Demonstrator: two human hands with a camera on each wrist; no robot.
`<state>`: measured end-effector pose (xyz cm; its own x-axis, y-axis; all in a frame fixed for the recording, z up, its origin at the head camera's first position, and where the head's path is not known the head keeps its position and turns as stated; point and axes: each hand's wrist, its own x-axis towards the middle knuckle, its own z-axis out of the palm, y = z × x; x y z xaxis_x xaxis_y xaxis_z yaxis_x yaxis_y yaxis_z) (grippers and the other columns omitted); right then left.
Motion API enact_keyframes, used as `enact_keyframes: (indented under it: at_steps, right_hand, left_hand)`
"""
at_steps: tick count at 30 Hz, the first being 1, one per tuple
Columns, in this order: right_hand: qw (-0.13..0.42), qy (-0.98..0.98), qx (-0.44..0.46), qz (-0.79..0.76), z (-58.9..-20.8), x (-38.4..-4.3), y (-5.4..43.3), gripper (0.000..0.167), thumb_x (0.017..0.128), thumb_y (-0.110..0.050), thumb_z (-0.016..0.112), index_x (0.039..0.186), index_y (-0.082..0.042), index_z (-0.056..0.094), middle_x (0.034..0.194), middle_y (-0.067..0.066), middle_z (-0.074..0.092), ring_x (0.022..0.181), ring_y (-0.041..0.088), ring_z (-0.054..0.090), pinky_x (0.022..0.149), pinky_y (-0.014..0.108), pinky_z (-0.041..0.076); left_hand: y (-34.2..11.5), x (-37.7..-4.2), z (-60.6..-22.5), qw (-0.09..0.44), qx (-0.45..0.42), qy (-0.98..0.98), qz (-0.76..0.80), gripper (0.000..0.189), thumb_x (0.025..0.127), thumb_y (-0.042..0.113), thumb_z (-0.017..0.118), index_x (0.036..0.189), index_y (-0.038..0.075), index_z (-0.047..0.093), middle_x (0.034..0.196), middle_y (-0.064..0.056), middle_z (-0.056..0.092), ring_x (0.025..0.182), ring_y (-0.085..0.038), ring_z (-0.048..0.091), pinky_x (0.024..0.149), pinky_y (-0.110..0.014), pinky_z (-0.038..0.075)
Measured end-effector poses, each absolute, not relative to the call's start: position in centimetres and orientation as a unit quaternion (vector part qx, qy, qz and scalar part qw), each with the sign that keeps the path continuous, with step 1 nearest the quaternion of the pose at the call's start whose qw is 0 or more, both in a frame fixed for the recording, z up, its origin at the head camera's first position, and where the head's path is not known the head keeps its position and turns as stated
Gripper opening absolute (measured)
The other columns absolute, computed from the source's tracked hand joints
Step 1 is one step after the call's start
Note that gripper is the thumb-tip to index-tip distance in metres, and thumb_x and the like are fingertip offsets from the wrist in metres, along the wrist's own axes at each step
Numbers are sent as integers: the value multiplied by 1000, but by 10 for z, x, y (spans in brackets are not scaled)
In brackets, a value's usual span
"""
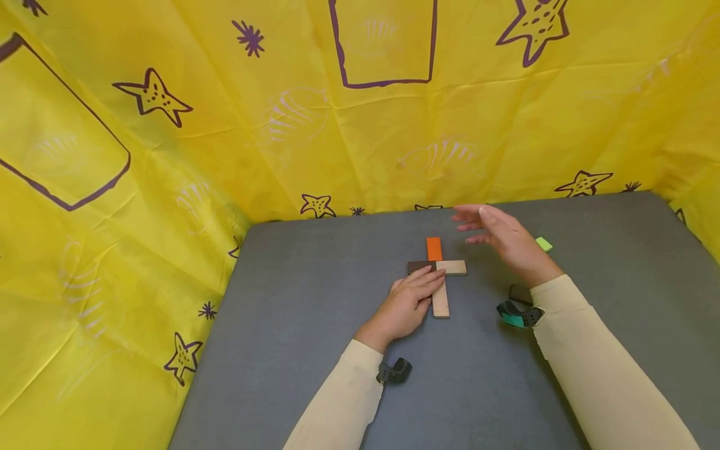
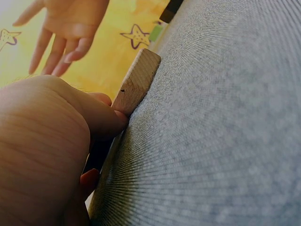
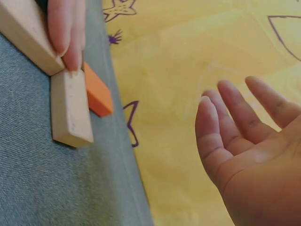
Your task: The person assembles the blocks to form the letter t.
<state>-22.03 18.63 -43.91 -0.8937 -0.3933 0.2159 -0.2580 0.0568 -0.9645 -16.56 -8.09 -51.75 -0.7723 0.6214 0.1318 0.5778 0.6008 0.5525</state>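
You seem to be lining up blocks (image 1: 441, 303): left hand (image 1: 404, 306) on them, fingers nearly straight; right hand (image 1: 507, 242) empty, fingers loose. Next, maybe nudge gently.

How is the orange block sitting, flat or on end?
Flat. The head view shows the orange block stretched lengthwise along the table, and the right wrist view shows it lying low beside a pale block.

The pale blocks (image 2: 139, 77) look like bare wood, smooth and finely grained; the orange block (image 3: 98, 92) is smooth with an even, matt finish. The table (image 1: 304, 300) has a matt, finely ribbed cloth surface, and the yellow hanging (image 1: 222, 150) is creased, faintly glossy fabric.
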Motion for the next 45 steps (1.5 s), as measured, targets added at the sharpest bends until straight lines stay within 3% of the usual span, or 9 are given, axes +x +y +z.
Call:
enact_keyframes:
  at_steps: [4,10,22,33,45]
  right_hand:
    - [55,681,-235,-692,-434,-215,193,68,120,-49,24,159,-1,53,150,13,59,134,38,53,106,39,46]
    - [51,646,-239,-724,-429,-209,205,74,118,-56,22,159,-2,54,152,19,58,135,38,53,110,46,39]
    - [30,628,-240,-740,-438,-198,237,75,119,-54,22,162,2,47,154,18,56,141,34,49,111,36,38]
    - [0,624,-183,-760,-454,-188,268,71,120,-48,23,160,7,46,149,9,59,139,25,47,105,44,28]
    - [-29,656,-139,-741,-481,-188,297,57,122,-38,28,158,-5,57,142,-2,63,131,15,51,99,39,24]
  left_hand:
    - [-81,-165,-517,40,335,894,295,48,114,10,60,162,12,55,170,8,42,160,-8,24,123,-46,30]
    - [-82,-165,-518,40,332,896,292,49,113,10,61,162,13,54,170,9,42,160,-8,24,123,-45,30]
    - [-82,-163,-518,40,331,895,296,49,113,9,61,162,12,54,170,8,42,160,-9,24,123,-47,30]
    - [-82,-164,-519,42,327,893,307,49,113,9,61,162,13,55,169,8,43,160,-8,24,123,-49,29]
    - [-81,-164,-521,32,327,896,300,50,113,9,62,162,14,54,169,11,42,160,-6,24,123,-47,29]
